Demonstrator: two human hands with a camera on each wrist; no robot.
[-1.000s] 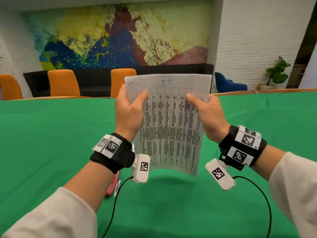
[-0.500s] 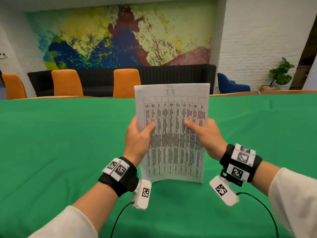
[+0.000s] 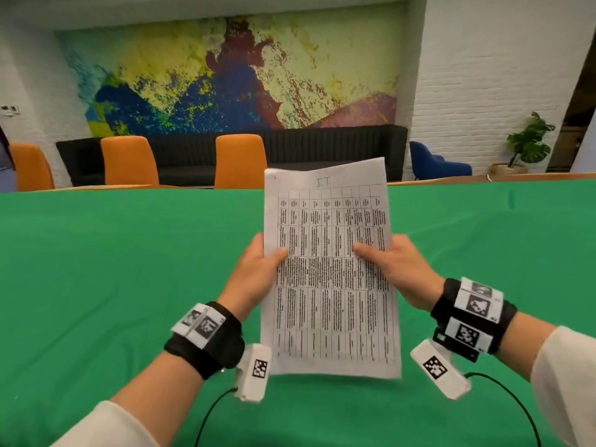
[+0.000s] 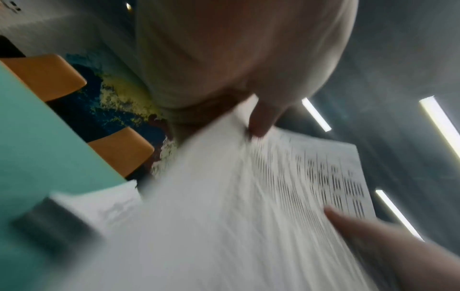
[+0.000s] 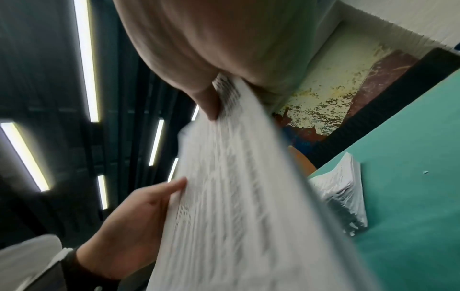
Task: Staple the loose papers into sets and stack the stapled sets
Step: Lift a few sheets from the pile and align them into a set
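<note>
Item: set of printed papers (image 3: 329, 272), table-form text, headed "I.T.", held upright above the green worktop (image 3: 113, 269), bottom edge near the surface. Left hand (image 3: 254, 272): grip closed on the left edge, thumb across the front. Right hand (image 3: 400, 269): grip closed on the right edge, thumb on front. Further paper stack (image 5: 341, 195) lies on the worktop, apart.
</note>
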